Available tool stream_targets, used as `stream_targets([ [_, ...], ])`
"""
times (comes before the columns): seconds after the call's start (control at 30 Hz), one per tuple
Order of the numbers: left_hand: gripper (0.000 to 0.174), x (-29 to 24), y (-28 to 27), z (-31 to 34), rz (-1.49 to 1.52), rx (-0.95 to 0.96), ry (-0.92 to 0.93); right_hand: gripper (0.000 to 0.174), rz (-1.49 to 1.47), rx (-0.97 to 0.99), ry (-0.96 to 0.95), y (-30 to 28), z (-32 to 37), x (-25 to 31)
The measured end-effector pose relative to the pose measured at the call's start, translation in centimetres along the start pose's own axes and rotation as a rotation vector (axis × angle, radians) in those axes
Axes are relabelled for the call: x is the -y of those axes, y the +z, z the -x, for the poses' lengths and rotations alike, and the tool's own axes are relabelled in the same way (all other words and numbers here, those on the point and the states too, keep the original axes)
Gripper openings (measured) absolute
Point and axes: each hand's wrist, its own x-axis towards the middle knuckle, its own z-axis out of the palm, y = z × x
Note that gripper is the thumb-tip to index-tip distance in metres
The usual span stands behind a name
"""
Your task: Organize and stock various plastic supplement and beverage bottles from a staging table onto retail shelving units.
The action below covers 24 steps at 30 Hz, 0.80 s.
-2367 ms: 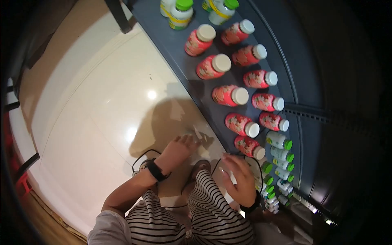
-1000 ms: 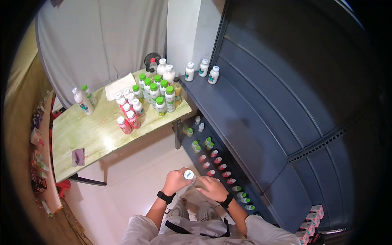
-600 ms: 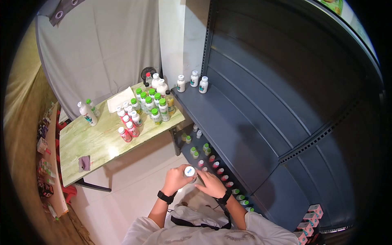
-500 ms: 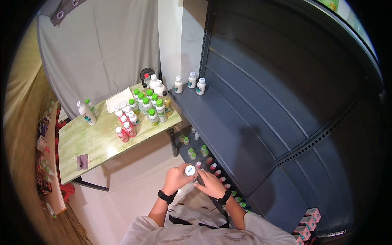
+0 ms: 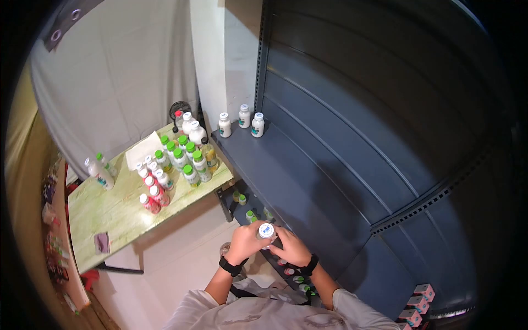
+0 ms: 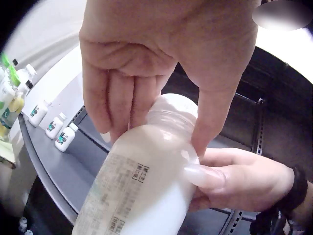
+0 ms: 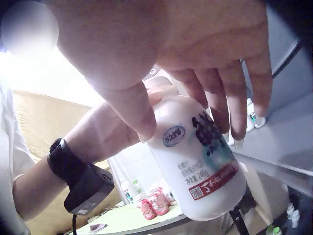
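A white milk-drink bottle (image 5: 266, 230) with a white cap is held upright before my body, over the front edge of the shelf in the head view. My left hand (image 5: 246, 242) grips it round the neck and shoulder; the left wrist view shows fingers on one side and thumb on the other. Its printed back label (image 6: 122, 191) faces that camera. My right hand (image 5: 291, 248) holds the bottle's side, thumb and fingers about the upper body in the right wrist view. There the dark lettering and red band of the front label (image 7: 212, 181) show.
Three similar white bottles (image 5: 257, 126) stand at the far left end of the dark upper shelf (image 5: 297, 203). Green-capped bottles (image 5: 178, 159) and pink bottles (image 5: 155, 197) crowd the table (image 5: 93, 214). Pink boxes (image 5: 417, 303) sit at lower right; more bottles line the low shelf.
Both hands were empty near the low shelf at first; then the bottle appears in my left hand. My right hand has come onto its side. The head view has risen and turned toward the upper shelf.
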Motion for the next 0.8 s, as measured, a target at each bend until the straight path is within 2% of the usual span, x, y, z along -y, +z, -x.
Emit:
stream_targets([
  [0.17, 0.040, 4.3, -3.8, -6.8, 0.030, 0.105, 0.062, 0.060, -0.002, -0.038, 0.187, 1.0, -7.2, 0.9],
  [0.2, 0.039, 5.3, -4.8, -8.2, 0.047, 0.101, 0.098, 0.059, 0.005, -0.117, 0.107, 1.7, -8.7, 0.6],
  [0.33, 0.038, 8.4, -8.9, -13.1, 0.100, 0.118, 0.140, 0.058, 0.014, -0.148, 0.148, 3.0, -15.5, 1.1],
  [0.43, 0.043, 11.0, -11.3, -16.2, 0.104, 0.178, 0.058, 0.057, 0.067, -0.204, 0.078, 4.0, -20.1, 1.2],
  [0.57, 0.042, 13.6, -12.8, -19.1, 0.157, 0.146, 0.067, 0.055, 0.048, -0.213, 0.107, 5.0, -24.6, 1.2],
  [0.7, 0.054, 15.7, -13.3, -20.9, 0.162, 0.117, 0.126, 0.055, 0.034, -0.210, 0.183, 5.7, -27.5, 0.3],
  [0.8, 0.064, 17.0, -13.1, -22.1, 0.222, 0.103, 0.138, 0.056, 0.065, -0.204, 0.160, 5.7, -29.0, -0.9],
])
